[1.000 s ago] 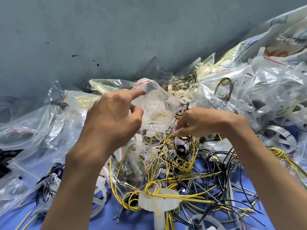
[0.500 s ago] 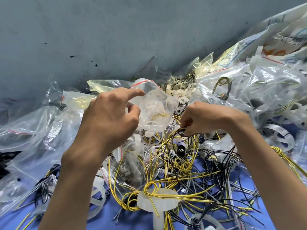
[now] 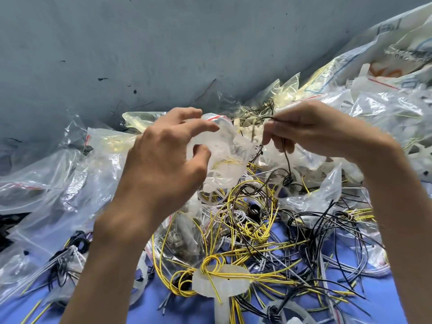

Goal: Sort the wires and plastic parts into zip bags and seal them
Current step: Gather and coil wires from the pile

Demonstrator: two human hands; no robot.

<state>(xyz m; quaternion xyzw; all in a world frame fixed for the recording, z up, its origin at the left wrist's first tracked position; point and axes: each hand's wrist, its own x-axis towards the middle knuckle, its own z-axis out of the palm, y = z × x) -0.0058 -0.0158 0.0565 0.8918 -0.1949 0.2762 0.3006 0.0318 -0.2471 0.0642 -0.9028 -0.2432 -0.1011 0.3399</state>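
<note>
Nearest to the camera, a white plastic disc (image 3: pixel 221 280) is seen on the blue tabletop (image 3: pixel 383 298), with a knotted bundle of yellow wires (image 3: pixel 211 263) lying across it. Behind it, loose black wires (image 3: pixel 327 228), yellow ones and grey ones are spread in a tangle, mixed with clear bags. Above this tangle both hands are raised. By the left hand (image 3: pixel 163 164) a clear zip bag (image 3: pixel 224 157) with a red strip at its mouth is held; the thumb and fingers are bent around the film, and white plastic parts and some yellow wire are seen inside it. By the right hand (image 3: pixel 311 134) a thin black wire (image 3: pixel 286 160) is pinched between thumb and fingertips, just beside the bag mouth, and its lower part hangs down to a small knot in the pile. The wire is judged to be light and springy, so it may catch on its neighbours; it is best taken near its end and pulled free slowly. The bag film is soft and slippery, and is better gripped at the stiffer zip edge. Farther back, more filled bags (image 3: pixel 385 113) are heaped against the grey wall (image 3: pixel 163 43).
</note>
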